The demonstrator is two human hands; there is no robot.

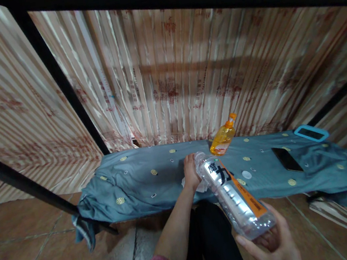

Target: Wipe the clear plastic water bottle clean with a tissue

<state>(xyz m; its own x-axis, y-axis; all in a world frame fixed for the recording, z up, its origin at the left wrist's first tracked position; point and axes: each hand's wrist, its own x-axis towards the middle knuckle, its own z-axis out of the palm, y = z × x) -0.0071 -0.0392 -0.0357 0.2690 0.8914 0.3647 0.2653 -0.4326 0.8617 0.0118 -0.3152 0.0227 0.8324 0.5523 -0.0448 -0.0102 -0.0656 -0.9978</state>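
A clear plastic bottle (234, 195) with a silver and orange label is tilted in front of me, its neck pointing away to the left. My right hand (275, 241) is closed around its base, thumb on the near side. At the neck end, my left hand (191, 171) has its fingers curled against the bottle, the fingertips partly hidden by it. Crumpled white tissue (203, 186) shows beneath the left hand; whether that hand also grips it is unclear. Beyond the bottle stands an orange pump bottle (222, 139) with yellow liquid.
A blue-green patterned cloth (143, 188) covers the low bench. On it lie a small white disc (246, 174), a black phone (286, 159) and a blue-rimmed object (311, 133). Dark metal bars (58, 78) frame the space, with striped curtains (164, 74) behind.
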